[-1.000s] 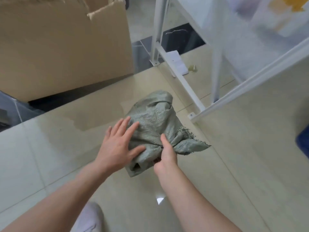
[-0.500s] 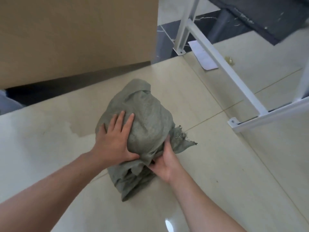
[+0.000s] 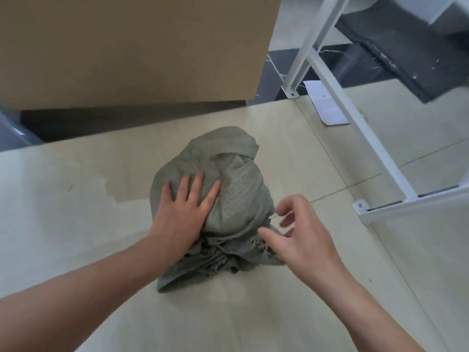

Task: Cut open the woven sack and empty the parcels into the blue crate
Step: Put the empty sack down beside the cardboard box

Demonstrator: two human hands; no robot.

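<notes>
Left hand [image 3: 182, 212] flat on the woven sack [image 3: 236, 189] on the floor [image 3: 76, 224], fingers spread, pinning it; right hand [image 3: 302, 237] hovers just off the sack's near-right side, fingers loosely parted, apparently holding nothing, closest to the bunched neck

The left hand [image 3: 182, 214] and right hand [image 3: 302, 237] are bare. The left forearm [image 3: 88, 295] and right forearm [image 3: 368, 308] are bare as well, uncovered down to the picture's lower edge.
</notes>
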